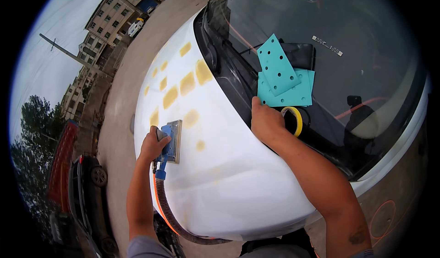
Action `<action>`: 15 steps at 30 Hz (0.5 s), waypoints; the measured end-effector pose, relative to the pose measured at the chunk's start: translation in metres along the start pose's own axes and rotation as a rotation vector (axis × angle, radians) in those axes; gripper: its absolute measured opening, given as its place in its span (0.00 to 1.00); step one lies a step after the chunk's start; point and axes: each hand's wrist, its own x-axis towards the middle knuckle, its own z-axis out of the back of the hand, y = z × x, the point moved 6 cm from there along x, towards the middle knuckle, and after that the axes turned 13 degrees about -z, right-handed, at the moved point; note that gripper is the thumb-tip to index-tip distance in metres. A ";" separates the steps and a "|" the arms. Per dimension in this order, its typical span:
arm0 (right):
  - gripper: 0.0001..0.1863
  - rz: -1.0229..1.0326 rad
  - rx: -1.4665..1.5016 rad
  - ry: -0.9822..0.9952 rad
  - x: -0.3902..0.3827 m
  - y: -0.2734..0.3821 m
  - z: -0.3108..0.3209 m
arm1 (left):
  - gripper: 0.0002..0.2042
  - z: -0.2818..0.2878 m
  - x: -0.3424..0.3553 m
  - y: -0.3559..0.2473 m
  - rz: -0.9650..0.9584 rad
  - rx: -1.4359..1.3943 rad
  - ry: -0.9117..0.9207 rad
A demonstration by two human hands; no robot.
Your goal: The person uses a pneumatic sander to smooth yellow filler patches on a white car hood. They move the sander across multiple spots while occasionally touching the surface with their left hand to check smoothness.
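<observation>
My left hand (155, 144) is wrapped around a blue pad sander (170, 141), whose rectangular pad lies against the white hood (229, 184). A ribbed dark hose (166, 207) and an orange air line run from the sander toward my body. At the base of the windshield, my right hand (267, 120) is closed, its fingertips mostly hidden. It meets the lower left corner of several teal sandpaper sheets (278, 70) with punched holes; whether it grips a sheet is unclear. Next to its wrist stands a roll of yellow tape (298, 121).
Yellowish filler patches (187, 83) dot the hood. Black cowl trim (229, 77) borders the windshield (348, 15). A dark flat item (305, 54) lies under the sheets. An orange hose (382, 216) coils on the ground at right. A dark car (87, 198) is parked at left.
</observation>
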 end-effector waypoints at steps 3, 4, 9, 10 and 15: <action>0.16 -0.009 -0.012 -0.037 0.006 -0.007 0.001 | 0.27 -0.010 -0.021 -0.040 -0.083 -0.003 0.010; 0.16 -0.016 -0.020 -0.052 0.007 -0.008 0.002 | 0.27 -0.012 -0.023 -0.051 -0.105 -0.007 0.005; 0.20 0.000 0.000 -0.065 0.003 -0.005 -0.001 | 0.27 -0.003 0.012 -0.039 -0.065 0.005 -0.021; 0.20 0.004 0.003 -0.058 0.003 -0.004 -0.003 | 0.27 -0.002 0.023 -0.026 -0.046 0.007 -0.021; 0.16 0.006 -0.003 -0.033 0.000 -0.002 0.001 | 0.27 -0.003 0.021 -0.014 -0.056 0.003 -0.019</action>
